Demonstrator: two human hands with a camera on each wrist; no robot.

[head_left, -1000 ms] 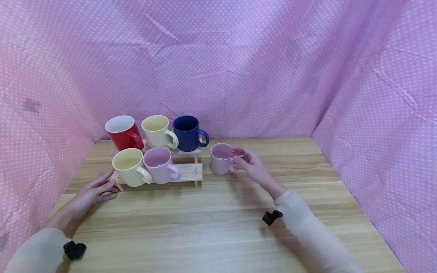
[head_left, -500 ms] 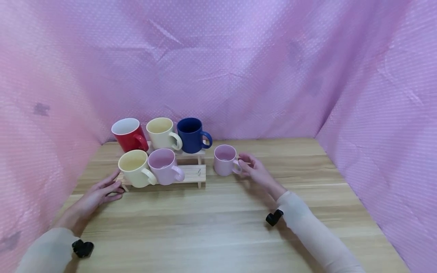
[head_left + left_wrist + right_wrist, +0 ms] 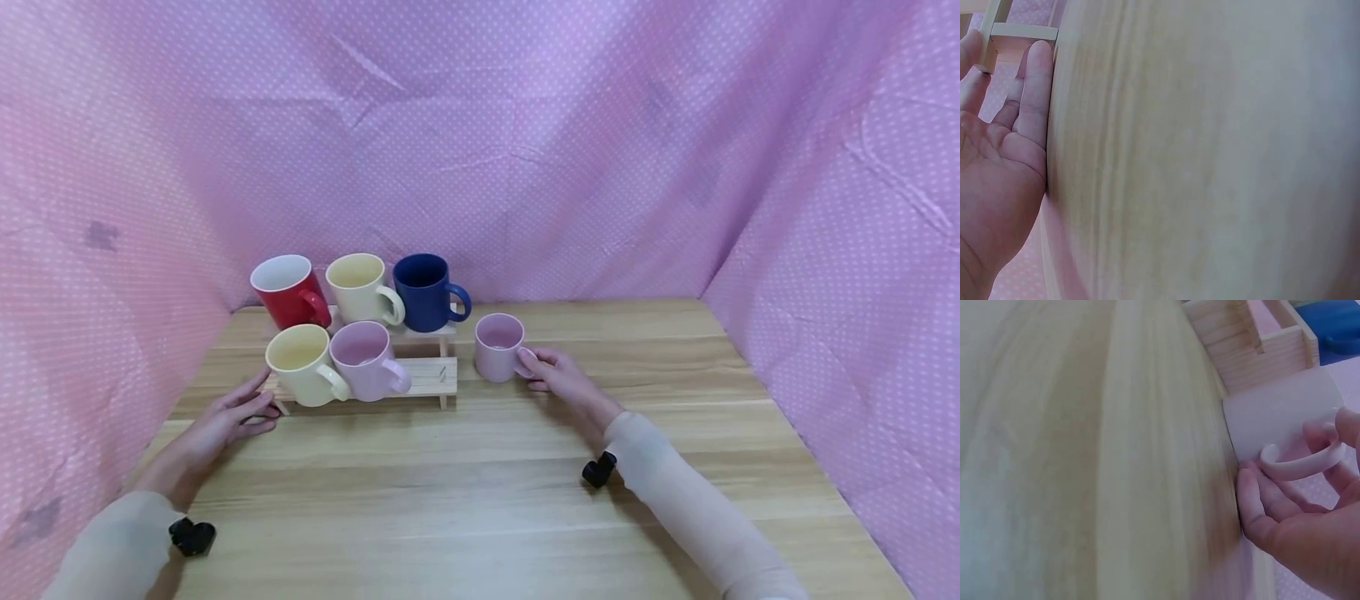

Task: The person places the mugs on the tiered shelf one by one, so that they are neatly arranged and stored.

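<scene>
My right hand (image 3: 558, 375) holds a pink mug (image 3: 495, 354) by its handle; the mug stands upright just right of the rack. In the right wrist view, fingers of that hand (image 3: 1300, 525) are curled at the mug's handle (image 3: 1307, 465). My left hand (image 3: 225, 425) rests its nearly straight fingers against the left end of the two-step wooden rack (image 3: 427, 377). In the left wrist view, fingers of this hand (image 3: 1035, 94) touch the rack's end (image 3: 1022, 31). The rack's lower step bears a cream mug (image 3: 303, 375) and another pink mug (image 3: 363, 367).
On the upper step stand a red mug (image 3: 288, 300), a second cream mug (image 3: 360, 292) and a dark blue mug (image 3: 423, 296). The wooden tabletop (image 3: 420, 500) ends at a pink dotted cloth (image 3: 570, 167) behind and at both sides.
My right hand has closed its fingers on the pink mug's handle after hovering beside it. My left hand stays at the rack. The head view has shifted slightly.
</scene>
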